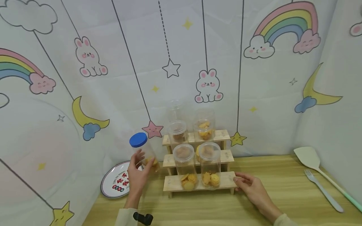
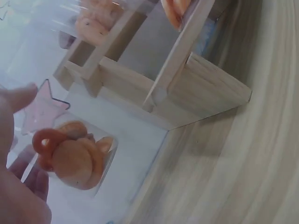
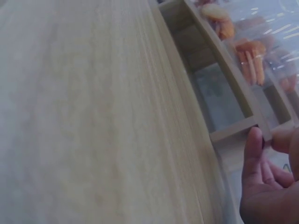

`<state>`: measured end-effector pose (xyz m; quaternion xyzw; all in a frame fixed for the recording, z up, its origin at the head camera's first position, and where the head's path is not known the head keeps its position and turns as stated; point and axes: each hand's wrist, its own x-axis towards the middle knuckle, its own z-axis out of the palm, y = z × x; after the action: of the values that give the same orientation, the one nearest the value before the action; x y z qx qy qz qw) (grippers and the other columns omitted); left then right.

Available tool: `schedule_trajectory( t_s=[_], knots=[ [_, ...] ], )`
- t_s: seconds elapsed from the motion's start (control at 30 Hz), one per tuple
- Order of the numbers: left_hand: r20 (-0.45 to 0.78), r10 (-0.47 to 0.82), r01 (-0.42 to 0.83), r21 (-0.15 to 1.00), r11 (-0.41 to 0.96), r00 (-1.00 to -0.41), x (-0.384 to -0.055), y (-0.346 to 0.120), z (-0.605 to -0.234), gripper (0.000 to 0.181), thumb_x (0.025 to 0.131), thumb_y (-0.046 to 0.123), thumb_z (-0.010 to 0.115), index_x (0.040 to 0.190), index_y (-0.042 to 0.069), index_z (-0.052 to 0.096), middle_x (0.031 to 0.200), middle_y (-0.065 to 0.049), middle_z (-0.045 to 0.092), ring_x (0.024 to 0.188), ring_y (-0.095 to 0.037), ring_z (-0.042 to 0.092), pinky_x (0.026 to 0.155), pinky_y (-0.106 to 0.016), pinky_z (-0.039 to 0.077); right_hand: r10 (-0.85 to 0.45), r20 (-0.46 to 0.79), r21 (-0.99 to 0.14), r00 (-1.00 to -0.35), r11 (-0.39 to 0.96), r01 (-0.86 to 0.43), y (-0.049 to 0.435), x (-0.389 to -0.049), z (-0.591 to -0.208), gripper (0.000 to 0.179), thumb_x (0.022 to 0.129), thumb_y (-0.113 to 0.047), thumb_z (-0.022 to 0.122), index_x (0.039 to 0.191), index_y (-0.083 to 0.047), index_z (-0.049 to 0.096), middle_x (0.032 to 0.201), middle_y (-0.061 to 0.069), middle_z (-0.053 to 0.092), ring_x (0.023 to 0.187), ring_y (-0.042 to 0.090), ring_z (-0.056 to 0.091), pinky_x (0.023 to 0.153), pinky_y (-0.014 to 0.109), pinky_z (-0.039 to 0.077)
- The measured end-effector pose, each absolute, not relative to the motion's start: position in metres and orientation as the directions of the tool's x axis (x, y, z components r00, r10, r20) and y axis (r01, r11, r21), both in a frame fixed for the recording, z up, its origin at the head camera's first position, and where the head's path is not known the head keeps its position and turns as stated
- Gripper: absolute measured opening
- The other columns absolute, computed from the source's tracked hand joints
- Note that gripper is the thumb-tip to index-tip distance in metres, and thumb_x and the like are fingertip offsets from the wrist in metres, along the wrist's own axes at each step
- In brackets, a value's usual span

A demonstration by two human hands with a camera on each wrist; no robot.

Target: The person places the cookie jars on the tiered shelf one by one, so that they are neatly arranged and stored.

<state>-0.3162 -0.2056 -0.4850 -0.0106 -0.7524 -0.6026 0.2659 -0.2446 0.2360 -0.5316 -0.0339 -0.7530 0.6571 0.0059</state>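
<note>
My left hand (image 1: 138,174) grips a clear plastic jar with a blue lid (image 1: 138,140), which leans to the left beside the rack. Shell-like and round snack pieces (image 2: 72,161) lie in the bottom of that jar, and its base is raised off the table in the left wrist view. With thumb and fingers, my right hand (image 1: 253,190) pinches the right end of the lowest step of a three-tier wooden rack (image 1: 171,183). Several clear-lidded jars stand on the steps, including a front left jar (image 1: 183,164) and a front right jar (image 1: 210,166), both with snacks inside.
Left of the rack, a white plate (image 1: 108,182) with red print sits partly behind my left hand. A white spatula (image 1: 308,157) and a fork (image 1: 323,190) lie at the right of the wooden table (image 1: 215,210). A cartoon-printed cloth (image 1: 181,37) hangs behind.
</note>
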Motion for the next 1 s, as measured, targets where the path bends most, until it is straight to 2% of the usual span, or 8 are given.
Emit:
schedule_trajectory(
  t_s=[0.17,0.23,0.47,0.6,0.83,1.0],
  knots=[
    [0.465,-0.217,0.409,0.875,0.259,-0.858,-0.296,-0.213,-0.478,0.063,0.094,0.017,0.088,0.15,0.023,0.061,0.139,-0.002,0.068,0.126,-0.014,0.061,0.104,-0.017,0.049,0.048,-0.036,-0.991,-0.998,0.124,0.041,0.238,-0.246,-0.531,0.057,0.104,-0.025,0.076,0.149,0.006,0.059,0.108,0.011,0.075,0.089,0.017,0.076,0.083,0.028,0.066],
    [0.476,-0.175,0.43,0.869,0.246,-0.862,-0.288,-0.212,-0.473,0.061,0.094,0.011,0.086,0.149,0.022,0.062,0.138,-0.002,0.069,0.125,-0.013,0.062,0.103,-0.015,0.05,0.04,-0.037,-0.992,-0.999,0.116,0.041,0.238,-0.247,-0.532,0.057,0.104,-0.024,0.076,0.149,0.006,0.058,0.108,0.011,0.075,0.09,0.016,0.075,0.083,0.029,0.066],
    [0.523,0.057,0.524,0.83,0.194,-0.85,-0.271,-0.197,-0.464,0.061,0.093,-0.001,0.083,0.149,0.012,0.061,0.13,-0.021,0.072,0.116,-0.013,0.07,0.1,-0.021,0.056,0.044,-0.043,-0.991,-0.998,0.124,0.049,0.237,-0.247,-0.533,0.057,0.105,-0.024,0.075,0.151,0.005,0.057,0.107,0.009,0.076,0.088,0.016,0.076,0.083,0.028,0.065],
    [0.516,0.16,0.538,0.824,0.174,-0.842,-0.271,-0.186,-0.466,0.063,0.094,0.002,0.082,0.151,0.01,0.058,0.136,-0.019,0.072,0.119,-0.015,0.072,0.102,-0.024,0.057,0.046,-0.043,-0.991,-0.998,0.123,0.049,0.237,-0.246,-0.533,0.057,0.105,-0.024,0.074,0.152,0.004,0.056,0.107,0.008,0.076,0.087,0.017,0.076,0.084,0.027,0.065],
    [0.488,0.168,0.514,0.839,0.178,-0.856,-0.269,-0.172,-0.478,0.061,0.092,0.005,0.086,0.147,0.01,0.06,0.141,-0.015,0.071,0.123,-0.013,0.069,0.103,-0.029,0.059,0.038,-0.047,-0.993,-0.998,0.109,0.051,0.235,-0.246,-0.534,0.058,0.105,-0.023,0.074,0.152,0.005,0.055,0.106,0.007,0.076,0.088,0.016,0.076,0.084,0.028,0.065],
    [0.511,0.143,0.529,0.835,0.153,-0.847,-0.268,-0.158,-0.482,0.062,0.091,0.004,0.087,0.147,0.006,0.06,0.14,-0.018,0.068,0.125,-0.02,0.07,0.107,-0.033,0.06,0.038,-0.063,-0.991,-0.997,0.114,0.067,0.237,-0.246,-0.534,0.059,0.106,-0.025,0.073,0.154,0.004,0.054,0.11,0.008,0.077,0.089,0.016,0.076,0.085,0.028,0.065]
  ],
)
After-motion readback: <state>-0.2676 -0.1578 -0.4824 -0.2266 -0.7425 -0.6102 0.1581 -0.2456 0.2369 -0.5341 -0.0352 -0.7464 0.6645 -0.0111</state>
